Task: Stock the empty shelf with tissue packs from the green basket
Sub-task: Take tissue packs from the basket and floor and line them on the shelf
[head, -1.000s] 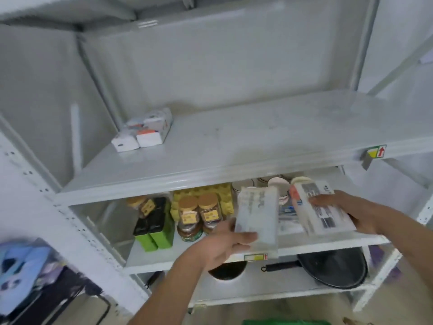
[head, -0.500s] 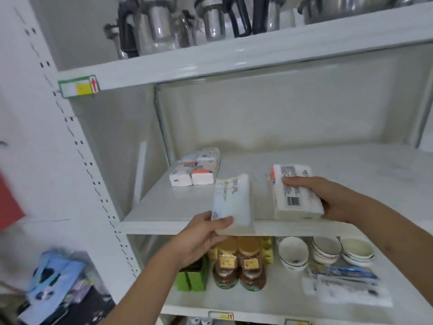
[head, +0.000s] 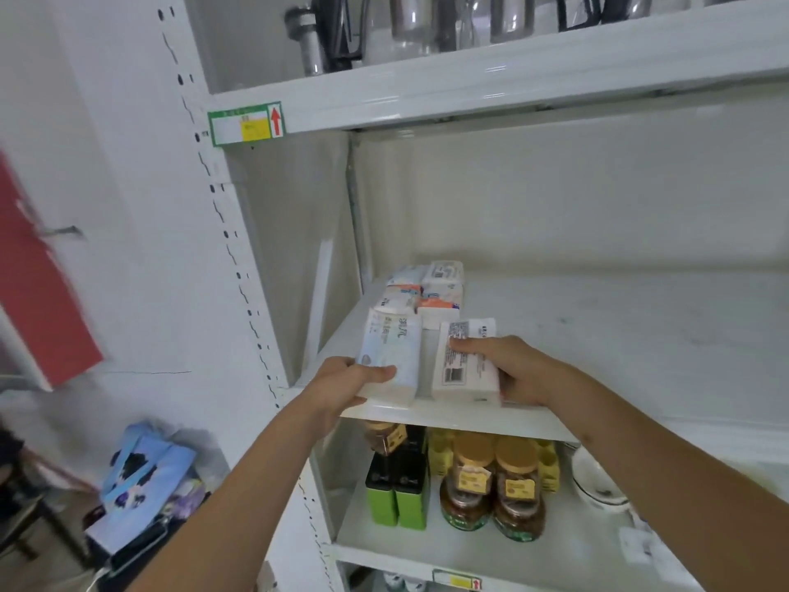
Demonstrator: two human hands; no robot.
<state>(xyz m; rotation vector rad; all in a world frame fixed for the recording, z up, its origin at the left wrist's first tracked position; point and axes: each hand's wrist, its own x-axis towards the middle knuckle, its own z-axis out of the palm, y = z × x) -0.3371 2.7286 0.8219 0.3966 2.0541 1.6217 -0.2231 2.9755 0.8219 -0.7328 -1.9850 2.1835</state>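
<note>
My left hand (head: 341, 384) grips a white and pale blue tissue pack (head: 390, 356) at its near end. My right hand (head: 518, 369) holds a second white tissue pack (head: 463, 363) with a barcode label. Both packs rest side by side at the front left of the white shelf (head: 619, 335). Behind them, in the shelf's back left corner, lie several stocked tissue packs (head: 427, 290) with orange ends. The green basket is out of view.
Below sits a shelf with green boxes (head: 397, 493), jars with gold lids (head: 491, 484), yellow packs and white bowls (head: 597, 484). Above, a shelf (head: 512, 74) carries metal and glass pots. A perforated upright (head: 239, 292) and a blue bag (head: 141, 476) are at left.
Both hands rose with their packs from the lower shelf level and moved forward and left. The packs now lie on the shelf just in front of the stocked ones.
</note>
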